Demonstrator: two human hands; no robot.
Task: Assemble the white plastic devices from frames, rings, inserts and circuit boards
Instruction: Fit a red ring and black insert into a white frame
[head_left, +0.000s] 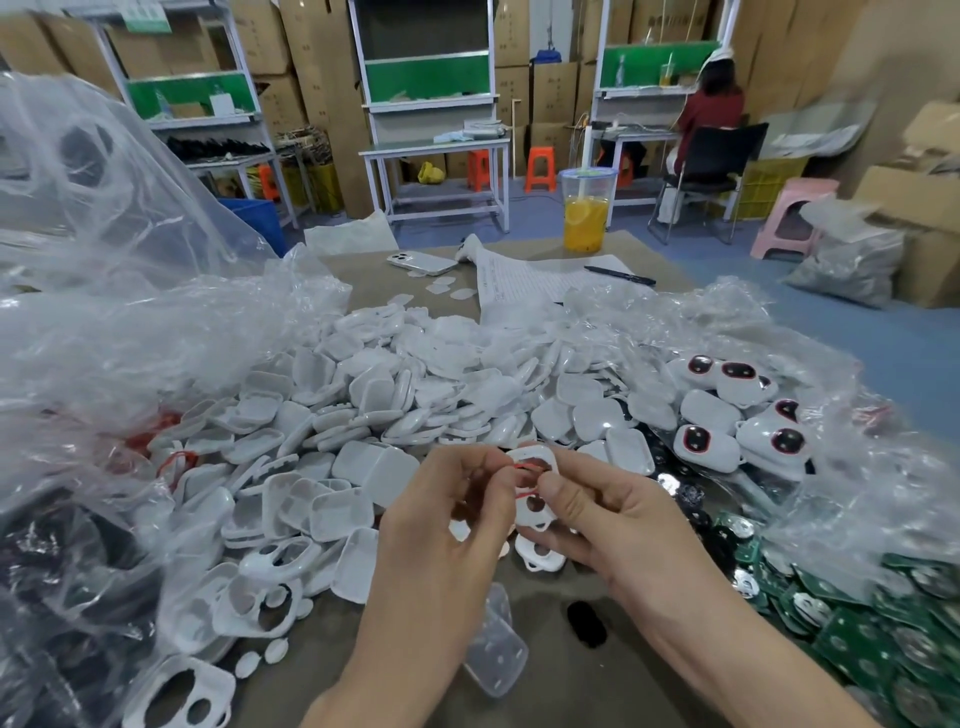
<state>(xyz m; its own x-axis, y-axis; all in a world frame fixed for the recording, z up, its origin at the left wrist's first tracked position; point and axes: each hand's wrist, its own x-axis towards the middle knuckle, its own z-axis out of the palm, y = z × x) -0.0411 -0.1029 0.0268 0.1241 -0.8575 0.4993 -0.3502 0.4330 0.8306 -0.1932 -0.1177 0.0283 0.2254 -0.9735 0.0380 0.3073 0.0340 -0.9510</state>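
Both hands meet over the table's near middle. My right hand (602, 514) grips a white plastic frame (535, 486) with two openings, thumb on its front. My left hand (447, 514) pinches a thin red ring (524, 468) at the frame's upper opening. A second white frame (540, 557) lies on the table just below. A big heap of white plastic shells (395, 410) fills the middle. Assembled devices with dark, red-rimmed inserts (727, 410) sit at the right. Green circuit boards (857, 629) are piled at the lower right.
Clear plastic bags (104, 322) bulge along the left. More empty frames (176, 696) lie at the lower left, and a clear plastic cover (493, 654) sits between my forearms. A phone (422, 263), a paper sheet with a pen (618, 274) and a drink jar (586, 210) stand at the far edge.
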